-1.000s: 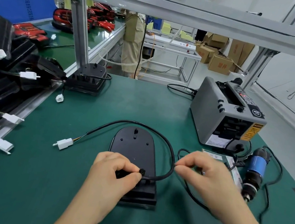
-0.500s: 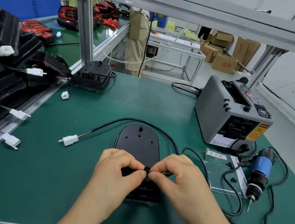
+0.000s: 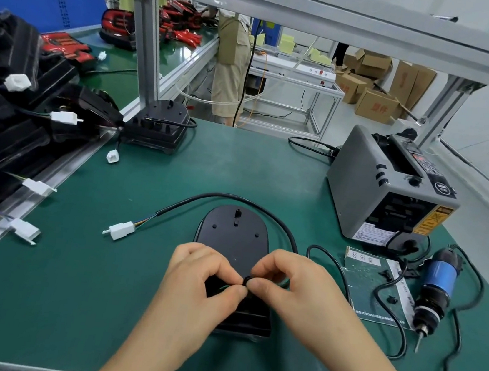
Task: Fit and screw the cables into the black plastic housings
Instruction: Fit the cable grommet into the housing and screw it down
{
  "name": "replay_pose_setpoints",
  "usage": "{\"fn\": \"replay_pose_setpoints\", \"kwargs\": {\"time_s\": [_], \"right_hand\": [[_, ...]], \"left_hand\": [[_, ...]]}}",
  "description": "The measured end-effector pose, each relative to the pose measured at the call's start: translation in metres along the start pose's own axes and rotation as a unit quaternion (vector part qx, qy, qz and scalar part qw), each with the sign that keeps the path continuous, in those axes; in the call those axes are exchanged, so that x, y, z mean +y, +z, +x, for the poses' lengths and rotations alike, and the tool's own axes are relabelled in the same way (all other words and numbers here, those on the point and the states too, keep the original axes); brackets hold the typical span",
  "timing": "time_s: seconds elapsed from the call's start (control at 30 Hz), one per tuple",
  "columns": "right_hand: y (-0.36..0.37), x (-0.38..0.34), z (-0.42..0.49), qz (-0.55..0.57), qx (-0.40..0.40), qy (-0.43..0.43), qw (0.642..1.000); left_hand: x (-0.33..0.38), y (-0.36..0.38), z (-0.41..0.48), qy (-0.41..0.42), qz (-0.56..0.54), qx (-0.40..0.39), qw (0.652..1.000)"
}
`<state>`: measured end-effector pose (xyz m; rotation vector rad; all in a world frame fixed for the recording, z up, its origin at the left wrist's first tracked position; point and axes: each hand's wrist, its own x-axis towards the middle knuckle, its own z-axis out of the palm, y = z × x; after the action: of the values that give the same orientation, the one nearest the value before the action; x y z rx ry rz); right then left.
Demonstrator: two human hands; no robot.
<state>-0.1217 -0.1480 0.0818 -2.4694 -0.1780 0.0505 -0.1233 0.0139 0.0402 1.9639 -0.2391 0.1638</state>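
A black plastic housing (image 3: 232, 239) lies flat on the green mat in front of me. A black cable (image 3: 204, 197) loops round its far end and ends in a white connector (image 3: 122, 230) on the left. My left hand (image 3: 201, 275) and my right hand (image 3: 283, 282) meet over the near part of the housing. Both pinch the small black grommet (image 3: 246, 280) at the cable's other end. Thin green wires show under my left fingers.
A grey tape dispenser (image 3: 390, 191) stands at the right. A blue electric screwdriver (image 3: 435, 286) with its cord lies beside a card (image 3: 369, 290) carrying small black parts. Another housing (image 3: 158, 127) sits at the back left. More housings with white connectors (image 3: 2, 137) are stacked on the left.
My right hand moved left from the cable loop to the grommet and now pinches it together with my left hand. The view shifted slightly.
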Motion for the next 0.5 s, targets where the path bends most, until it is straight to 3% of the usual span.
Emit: {"fn": "replay_pose_setpoints", "kwargs": {"time_s": [0.23, 0.5], "right_hand": [[0.001, 0.002, -0.001, 0.015, 0.003, -0.029, 0.999], [-0.004, 0.007, -0.002, 0.137, -0.071, 0.058, 0.986]], "left_hand": [[-0.005, -0.007, 0.0, 0.039, 0.018, -0.032, 0.999], [-0.013, -0.004, -0.01, 0.089, 0.044, -0.013, 0.995]]}}
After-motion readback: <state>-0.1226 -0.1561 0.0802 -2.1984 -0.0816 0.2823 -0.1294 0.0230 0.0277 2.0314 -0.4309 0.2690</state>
